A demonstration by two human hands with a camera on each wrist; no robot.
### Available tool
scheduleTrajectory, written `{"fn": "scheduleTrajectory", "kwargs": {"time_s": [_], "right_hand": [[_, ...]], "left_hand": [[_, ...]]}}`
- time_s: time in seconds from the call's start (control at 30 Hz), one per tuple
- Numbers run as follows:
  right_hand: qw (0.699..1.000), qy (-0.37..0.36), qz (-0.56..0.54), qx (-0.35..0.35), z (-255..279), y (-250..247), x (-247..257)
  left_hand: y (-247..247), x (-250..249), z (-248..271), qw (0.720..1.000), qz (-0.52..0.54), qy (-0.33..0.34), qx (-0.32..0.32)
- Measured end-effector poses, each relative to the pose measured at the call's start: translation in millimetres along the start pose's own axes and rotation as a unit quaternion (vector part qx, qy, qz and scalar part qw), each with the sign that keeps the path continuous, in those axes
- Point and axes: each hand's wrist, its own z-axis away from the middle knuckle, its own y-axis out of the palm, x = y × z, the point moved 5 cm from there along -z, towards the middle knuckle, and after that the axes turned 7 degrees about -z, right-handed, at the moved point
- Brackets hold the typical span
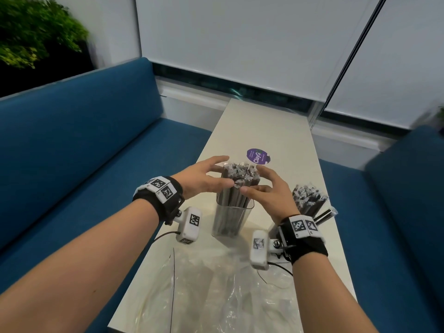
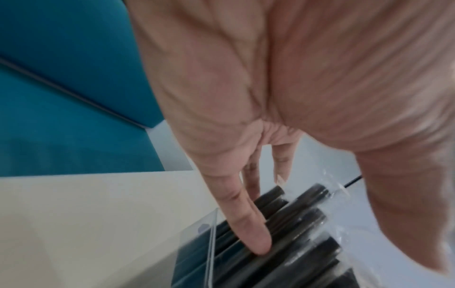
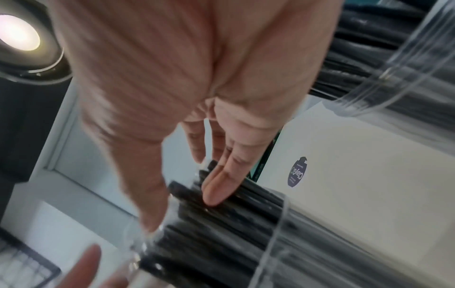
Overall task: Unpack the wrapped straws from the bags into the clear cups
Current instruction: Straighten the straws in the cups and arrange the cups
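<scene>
**op_remote:** Head cam right now: I've got both hands up around the bundle of wrapped straws [image 1: 236, 186] standing upright in the near clear cup [image 1: 231, 218], about mid-table. Left hand [image 1: 204, 180] is on the left side of the bundle, right hand [image 1: 265, 192] on the right, thumbs meeting at the front.

**strawguy:** Are you actually gripping them or just patting?

**op_remote:** Not gripping. Fingers on both hands are straight and spread, just laid against the straws. Left wrist cam shows the left fingertips [image 2: 256, 245] pressing flat on the dark straws right above the cup's rim. Right wrist cam, same deal: right fingertips [image 3: 216, 193] touching the straws, nothing curled round.

**strawguy:** Where's the rest of the stuff?

**op_remote:** A second clear cup [image 1: 324, 213] sits to the right behind my right wrist, tilted, with its own batch of straws [image 1: 308, 197] in it. A crumpled clear plastic bag [image 1: 216, 292] lies on the table [image 1: 271, 131] nearest me. There's a purple sticker [image 1: 257, 156] on the tabletop just past the straws, and a blue sofa [image 1: 72, 140] along the left.
</scene>
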Motion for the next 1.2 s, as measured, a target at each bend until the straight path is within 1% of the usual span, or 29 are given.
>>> {"fn": "scheduleTrajectory", "kwargs": {"time_s": [0.03,0.1,0.2,0.23,0.3,0.37,0.4,0.43,0.5,0.57,0.6,0.67,0.73,0.8,0.87,0.9,0.97,1.03,1.1,1.2], "right_hand": [[0.999,-0.007,0.037,-0.009,0,1,0],[0.994,-0.023,0.105,-0.021,1,3,1],[0.991,-0.035,0.130,-0.019,4,0,2],[0.990,-0.028,0.137,-0.008,6,-2,1],[0.986,0.001,0.166,0.029,8,-3,-1],[0.979,0.021,0.192,0.064,8,-2,-5],[0.977,0.024,0.200,0.071,6,0,-5],[0.975,0.025,0.211,0.071,5,1,-5],[0.970,0.013,0.239,0.048,2,2,0],[0.969,-0.012,0.247,0.012,0,1,8],[0.971,-0.027,0.238,-0.005,-2,-1,12],[0.971,-0.028,0.235,-0.025,-4,-4,14],[0.963,-0.001,0.271,-0.007,-4,-4,10],[0.958,0.019,0.286,0.018,0,-3,5],[0.962,0.005,0.273,0.015,4,-3,9],[0.965,-0.008,0.263,0.005,5,-3,12],[0.965,-0.026,0.263,0.001,5,0,16],[0.961,-0.021,0.275,0.014,2,3,18],[0.963,-0.006,0.267,0.020,3,2,20],[0.980,0.011,0.199,0.010,12,-2,25]], "left_hand": [[3,-2,0,1.000,0.010,0.007,-0.004],[8,-6,-2,0.999,-0.026,0.027,-0.035],[12,-15,-2,0.990,-0.097,0.047,-0.089],[12,-18,0,0.988,-0.110,0.050,-0.094],[14,-18,3,0.982,-0.167,0.055,-0.073],[17,-12,6,0.970,-0.236,0.057,-0.027],[19,-8,7,0.963,-0.264,0.061,-0.014],[20,-6,7,0.955,-0.290,0.068,-0.014],[22,-9,7,0.940,-0.328,0.091,-0.038],[21,-19,7,0.934,-0.334,0.107,-0.070],[19,-22,6,0.931,-0.341,0.106,-0.082],[17,-25,3,0.919,-0.373,0.091,-0.089],[19,-22,3,0.911,-0.397,0.080,-0.081],[17,-21,8,0.913,-0.383,0.096,-0.104],[17,-20,12,0.905,-0.385,0.125,-0.127],[18,-17,13,0.900,-0.396,0.129,-0.126],[20,-10,14,0.893,-0.421,0.115,-0.106],[21,-6,15,0.894,-0.427,0.099,-0.088],[19,-9,17,0.901,-0.412,0.098,-0.096],[15,-13,23,0.918,-0.375,0.081,-0.103]]}}
